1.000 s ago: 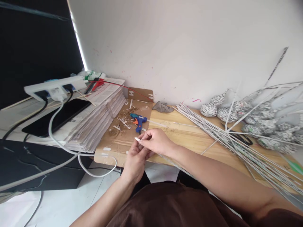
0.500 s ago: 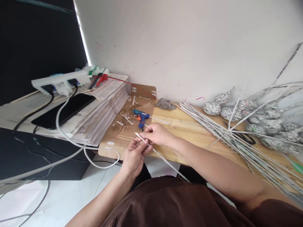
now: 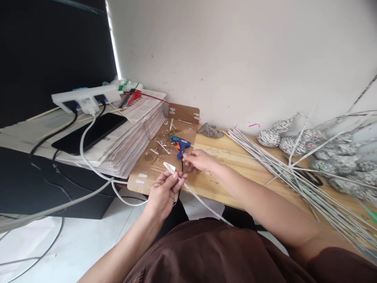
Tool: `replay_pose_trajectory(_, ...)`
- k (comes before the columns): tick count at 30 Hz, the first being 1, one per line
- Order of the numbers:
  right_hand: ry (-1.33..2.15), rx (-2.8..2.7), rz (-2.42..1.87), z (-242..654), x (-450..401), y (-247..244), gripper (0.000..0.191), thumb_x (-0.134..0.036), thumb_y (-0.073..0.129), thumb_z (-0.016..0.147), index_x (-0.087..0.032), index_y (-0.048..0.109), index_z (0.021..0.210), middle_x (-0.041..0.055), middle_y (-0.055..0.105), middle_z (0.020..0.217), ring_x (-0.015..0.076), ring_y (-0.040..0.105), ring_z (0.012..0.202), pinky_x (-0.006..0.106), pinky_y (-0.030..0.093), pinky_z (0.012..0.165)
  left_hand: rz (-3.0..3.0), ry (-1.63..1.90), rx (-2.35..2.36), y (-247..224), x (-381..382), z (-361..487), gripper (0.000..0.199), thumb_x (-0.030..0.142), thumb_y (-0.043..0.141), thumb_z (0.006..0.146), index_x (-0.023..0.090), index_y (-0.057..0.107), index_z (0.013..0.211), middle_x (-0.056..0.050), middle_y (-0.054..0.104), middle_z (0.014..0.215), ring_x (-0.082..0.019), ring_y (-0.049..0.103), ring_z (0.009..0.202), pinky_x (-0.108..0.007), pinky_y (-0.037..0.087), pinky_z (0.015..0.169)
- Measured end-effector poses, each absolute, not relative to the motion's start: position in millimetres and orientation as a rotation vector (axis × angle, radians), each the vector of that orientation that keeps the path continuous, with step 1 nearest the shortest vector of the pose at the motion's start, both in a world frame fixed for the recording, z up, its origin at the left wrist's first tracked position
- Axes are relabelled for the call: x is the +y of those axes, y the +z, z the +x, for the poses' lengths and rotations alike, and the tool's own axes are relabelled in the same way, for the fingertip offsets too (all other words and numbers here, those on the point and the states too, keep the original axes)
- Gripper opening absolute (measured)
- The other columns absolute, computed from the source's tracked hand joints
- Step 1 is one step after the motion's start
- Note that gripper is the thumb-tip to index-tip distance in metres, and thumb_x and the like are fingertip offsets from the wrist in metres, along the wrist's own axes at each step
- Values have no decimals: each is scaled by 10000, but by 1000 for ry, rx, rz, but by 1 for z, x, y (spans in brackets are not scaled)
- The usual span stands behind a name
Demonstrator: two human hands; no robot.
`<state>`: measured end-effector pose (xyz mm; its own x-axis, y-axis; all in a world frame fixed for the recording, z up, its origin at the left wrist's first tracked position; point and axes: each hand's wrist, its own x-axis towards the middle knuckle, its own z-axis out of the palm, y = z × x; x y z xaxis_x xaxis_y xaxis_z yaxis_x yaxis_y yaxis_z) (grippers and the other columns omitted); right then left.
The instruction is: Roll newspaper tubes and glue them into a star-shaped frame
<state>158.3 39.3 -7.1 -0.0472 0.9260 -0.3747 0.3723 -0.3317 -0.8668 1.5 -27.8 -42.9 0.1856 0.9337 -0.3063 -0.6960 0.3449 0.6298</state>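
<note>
Paper tube [image 3: 203, 203] is pinched in my left hand [image 3: 165, 189], near the front edge of the table [image 3: 206, 181]. My right hand [image 3: 198, 160] reaches the glue gun [image 3: 183, 147]; whether it grips, I cannot tell.

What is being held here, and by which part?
The left hand pinches a paper stick just below its flattened tip. Whether the right hand grips the glue gun cannot be told.

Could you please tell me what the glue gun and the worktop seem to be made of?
The glue gun looks like smooth blue plastic, judging by its even, molded-looking body, with an orange trigger. The worktop appears to be pale wood with visible grain; its slight sheen may be varnish.
</note>
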Motion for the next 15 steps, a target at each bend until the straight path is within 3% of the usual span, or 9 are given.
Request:
replay_pose_trajectory(3,1401,-1292,-1910,161,59,-10,400,-545,539,869,-152,594,825,29,649,625,111,593,425,195,421,376,396,1191,722,-40,-29,-5,144,87,707,751,122,596,836,-76,703,878,-240,696,943,-234,585,770)
replay_pose_trajectory(8,1156,-1458,-2055,154,87,-13,563,-702,544,764,-150,601,670,61,621,513,149,567,365,236,413,343,423,1191,693,-36,-29,-10,140,129,713,762,122,612,858,-73,700,855,-248,689,964,-242,581,793)
replay_pose_trajectory(12,1160,-1337,-2030,151,98,-15,374,-501,734,691,-160,603,611,29,569,429,127,509,340,219,380,328,432,1202,686,-35,-26,-15,136,140,719,760,127,626,860,-70,700,861,-244,684,980,-258,579,812)
replay_pose_trajectory(15,1291,-1197,-1923,155,96,-11,285,-409,710,733,-159,595,658,6,542,408,114,483,331,205,363,317,447,1205,668,-36,-22,-20,121,149,719,763,127,636,848,-69,700,863,-247,682,986,-282,575,837)
